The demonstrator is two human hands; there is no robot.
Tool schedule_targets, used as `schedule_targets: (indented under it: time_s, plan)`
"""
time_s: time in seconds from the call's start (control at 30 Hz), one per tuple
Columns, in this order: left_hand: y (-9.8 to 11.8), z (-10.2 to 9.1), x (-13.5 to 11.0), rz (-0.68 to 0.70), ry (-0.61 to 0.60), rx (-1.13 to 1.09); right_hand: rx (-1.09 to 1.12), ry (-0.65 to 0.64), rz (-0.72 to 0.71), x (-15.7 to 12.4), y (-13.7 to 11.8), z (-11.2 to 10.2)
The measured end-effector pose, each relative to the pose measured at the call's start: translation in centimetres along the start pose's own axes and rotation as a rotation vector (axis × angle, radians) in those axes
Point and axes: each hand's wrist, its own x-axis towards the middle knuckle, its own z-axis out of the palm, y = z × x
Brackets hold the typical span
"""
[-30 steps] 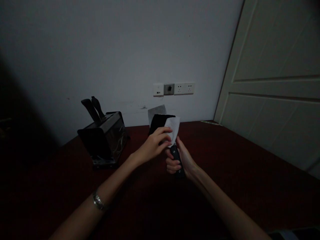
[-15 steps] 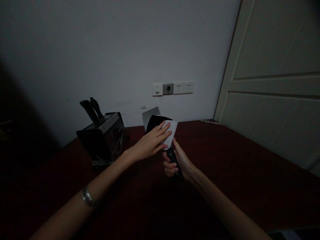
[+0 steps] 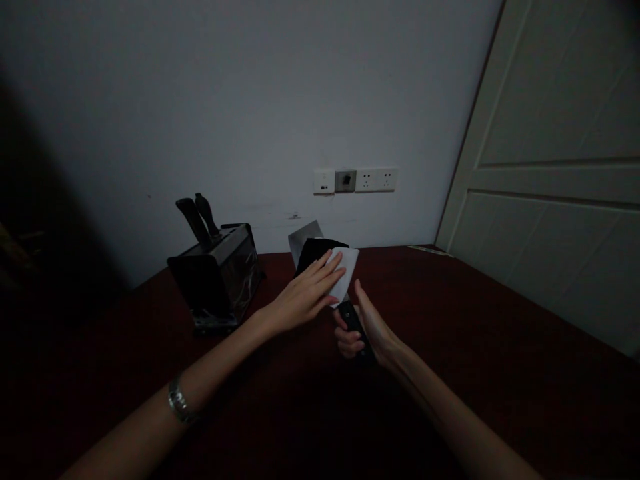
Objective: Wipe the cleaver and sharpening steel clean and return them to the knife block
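My right hand (image 3: pixel 367 330) is wrapped round the black handle (image 3: pixel 354 323) of a cleaver, its thumb raised along the side. The cleaver's broad metal blade (image 3: pixel 303 239) points up and away, tilted to the left. A black and white cloth (image 3: pixel 345 270) covers much of the blade. Flat on that cloth lies my left hand (image 3: pixel 310 290), fingers stretched out and slightly apart, pressing it against the blade. Beneath the cloth, the rest of the blade is hidden.
Left of my hands a dark knife block (image 3: pixel 235 273) stands on the red-brown table (image 3: pixel 425 307), with black handles (image 3: pixel 194 221) sticking out. Behind are a pale wall with sockets (image 3: pixel 376 179) and, at right, a panelled door (image 3: pixel 555 180).
The view has shifted a little, so things appear slightly further right. My right thumb has lifted away from the cloth's edge. The left hand stays flat on the cloth.
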Motion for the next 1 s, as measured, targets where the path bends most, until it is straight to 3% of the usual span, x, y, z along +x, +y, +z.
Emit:
schedule_targets:
  time_s: [0.17, 0.37, 0.67, 0.83, 1.0]
  plan:
    - [0.5, -0.2, 0.2, 0.031, 0.003, 0.0, -0.023, 0.014, 0.007, 0.0, 0.2, 0.2]
    - [1.2, 0.7, 0.8, -0.026, 0.075, -0.004, -0.014, 0.033, -0.02, 0.0, 0.1, 0.3]
    - [0.4, -0.6, 0.6, 0.029, -0.053, -0.04, 0.02, -0.015, -0.008, -0.1, 0.0, 0.2]
    - [1.1, 0.6, 0.7, -0.036, 0.012, -0.022, 0.01, 0.045, -0.006, 0.2, 0.1, 0.1]
    - [0.8, 0.8, 0.2, -0.049, 0.036, -0.105, 0.001, 0.014, -0.007, 0.1, 0.2, 0.1]
